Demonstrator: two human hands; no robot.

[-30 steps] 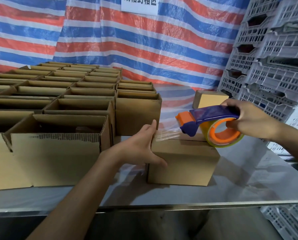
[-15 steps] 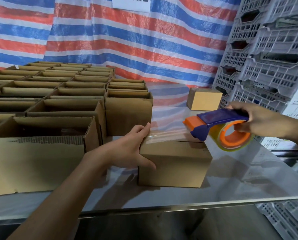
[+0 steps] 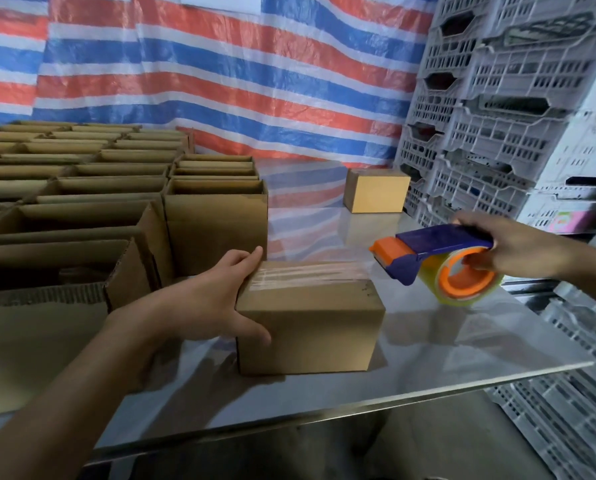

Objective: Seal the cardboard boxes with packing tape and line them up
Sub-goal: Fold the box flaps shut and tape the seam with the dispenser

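A small closed cardboard box (image 3: 310, 327) stands on the shiny metal table (image 3: 445, 348), with a strip of clear tape along its top seam. My left hand (image 3: 216, 299) grips its left end, fingers over the top edge and thumb on the front face. My right hand (image 3: 511, 247) holds a blue and orange tape dispenser (image 3: 438, 261) with a roll of clear tape, in the air just right of the box and apart from it. A second closed box (image 3: 376, 190) sits far back on the table.
Many open cardboard boxes (image 3: 92, 216) fill the table's left half in rows. Grey plastic crates (image 3: 504, 109) are stacked on the right, and a striped tarp (image 3: 220, 74) hangs behind. The table's front edge runs close below the box.
My right hand has drawn the dispenser rightward across the box top and off its right end, leaving tape laid flat on the seam. My left hand kept its grip on the box.
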